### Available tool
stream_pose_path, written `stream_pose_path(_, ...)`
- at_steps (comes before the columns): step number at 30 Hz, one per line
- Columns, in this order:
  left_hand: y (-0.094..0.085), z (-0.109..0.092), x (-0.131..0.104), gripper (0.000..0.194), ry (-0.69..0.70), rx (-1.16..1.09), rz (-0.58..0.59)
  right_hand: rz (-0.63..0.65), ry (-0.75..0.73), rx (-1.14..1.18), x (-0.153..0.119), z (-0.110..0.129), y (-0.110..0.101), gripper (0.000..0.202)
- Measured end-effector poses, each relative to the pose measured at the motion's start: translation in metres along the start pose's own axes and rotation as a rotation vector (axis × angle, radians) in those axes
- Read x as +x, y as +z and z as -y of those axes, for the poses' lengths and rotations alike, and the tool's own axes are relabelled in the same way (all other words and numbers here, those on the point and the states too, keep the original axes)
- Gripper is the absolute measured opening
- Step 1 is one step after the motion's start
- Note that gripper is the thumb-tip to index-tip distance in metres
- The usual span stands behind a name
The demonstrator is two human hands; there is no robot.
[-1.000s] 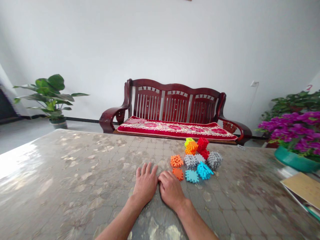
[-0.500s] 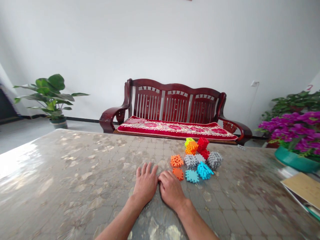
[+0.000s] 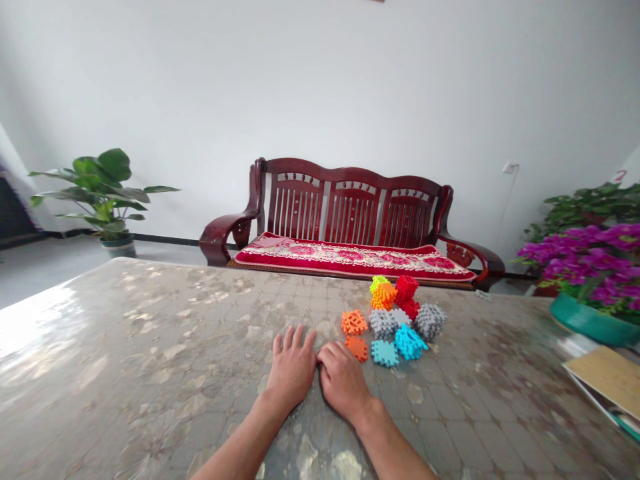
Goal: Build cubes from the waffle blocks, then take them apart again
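My left hand (image 3: 293, 363) lies flat on the patterned tabletop (image 3: 165, 373), fingers spread and nothing in it. Close beside its thumb rests my right hand (image 3: 344, 373), its fingers curled in; nothing shows in it. Just past the right knuckles is a flat orange puzzle-edged tile (image 3: 357, 348), partly covered by the hand. A stack of orange tiles (image 3: 354, 323) sits behind it. To the right are a teal tile (image 3: 385, 353), bright blue tiles (image 3: 410, 342) and grey tiles (image 3: 431, 322). Farther back stand red tiles (image 3: 407, 288), light orange tiles (image 3: 383, 297) and yellow-green tiles (image 3: 379, 283).
A small grey piece (image 3: 483, 295) lies near the table's far right edge. On the right are a teal planter (image 3: 590, 321) with purple flowers and a brown folder (image 3: 607, 379). Beyond the table stand a dark wooden bench (image 3: 350, 213) and a potted plant (image 3: 113, 193).
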State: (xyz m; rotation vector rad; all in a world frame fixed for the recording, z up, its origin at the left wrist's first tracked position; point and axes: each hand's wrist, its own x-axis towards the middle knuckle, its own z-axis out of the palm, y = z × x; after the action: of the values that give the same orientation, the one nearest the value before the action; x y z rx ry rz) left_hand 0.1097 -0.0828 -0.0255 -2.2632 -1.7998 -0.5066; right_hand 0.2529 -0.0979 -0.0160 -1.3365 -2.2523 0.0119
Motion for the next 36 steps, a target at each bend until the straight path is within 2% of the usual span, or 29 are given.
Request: stream_pose_path(36,-0.0044,-0.0015,-0.0004,0.041,0.004,-0.004,0.011,0.009,0.009,0.006,0.0011,0.0024,-0.0037,0.019)
